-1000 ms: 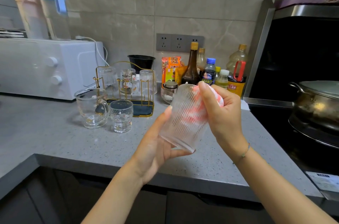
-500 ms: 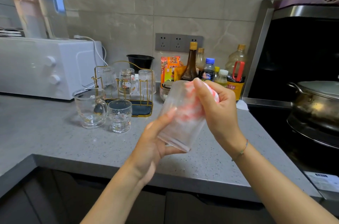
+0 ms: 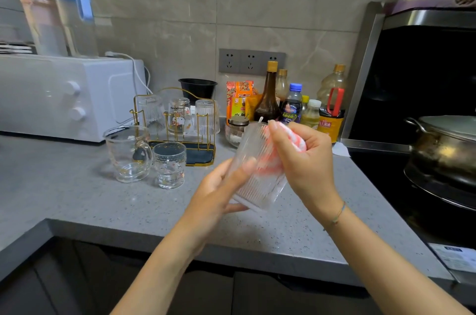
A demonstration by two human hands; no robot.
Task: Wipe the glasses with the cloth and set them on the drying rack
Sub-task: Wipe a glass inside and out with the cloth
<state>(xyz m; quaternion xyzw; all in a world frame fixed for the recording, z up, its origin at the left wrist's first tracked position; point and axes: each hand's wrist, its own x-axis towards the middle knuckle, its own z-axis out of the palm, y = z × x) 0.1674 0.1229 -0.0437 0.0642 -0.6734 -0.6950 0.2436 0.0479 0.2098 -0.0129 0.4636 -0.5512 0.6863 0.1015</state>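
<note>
Both arms reached forward; the left hand (image 3: pixel 219 193) cupped from below, the right hand (image 3: pixel 304 160) curled closed just above it.

No lettering clearly legible anywhere.

Clear ribbed glass (image 3: pixel 257 180); cloth (image 3: pixel 288 144) pink/white stripes. Rack (image 3: pixel 180 139) gold wire w/ dark navy tray. Counter (image 3: pixel 77 198) grey, speckled. Oven (image 3: pixel 64 98) white. Jug (image 3: pixel 74 10) w/ blue lid & handle. Wall tiles (image 3: pixel 283 0) beige-grey, marbled.
</note>
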